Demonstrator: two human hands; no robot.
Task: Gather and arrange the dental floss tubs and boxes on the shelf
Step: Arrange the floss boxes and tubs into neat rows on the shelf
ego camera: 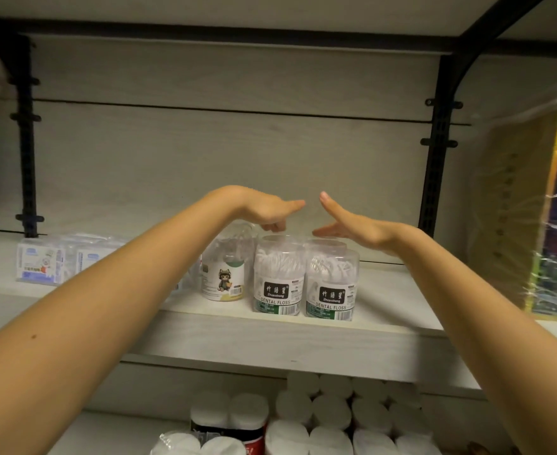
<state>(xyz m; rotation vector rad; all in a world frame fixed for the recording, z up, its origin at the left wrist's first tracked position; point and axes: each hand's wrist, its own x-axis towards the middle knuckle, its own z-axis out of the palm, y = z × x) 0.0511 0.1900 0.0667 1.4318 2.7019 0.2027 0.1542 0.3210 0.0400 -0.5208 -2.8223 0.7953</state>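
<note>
Two clear dental floss tubs with black-and-green labels (278,277) (332,282) stand side by side near the front of the pale shelf (270,343). A third tub with a cartoon label (226,270) stands to their left. More tubs show behind them, partly hidden. Clear floss boxes with blue print (45,261) lie at the left, partly behind my left forearm. My left hand (268,213) hovers just above the tubs, fingers curled down, holding nothing. My right hand (346,224) is flat with fingers spread over the right tubs.
Black uprights (436,149) frame the bay. A plastic-wrapped yellow pack (526,205) stands at the right on the same shelf. Rolls of white tissue (336,415) fill the shelf below. The board above hangs low over the bay.
</note>
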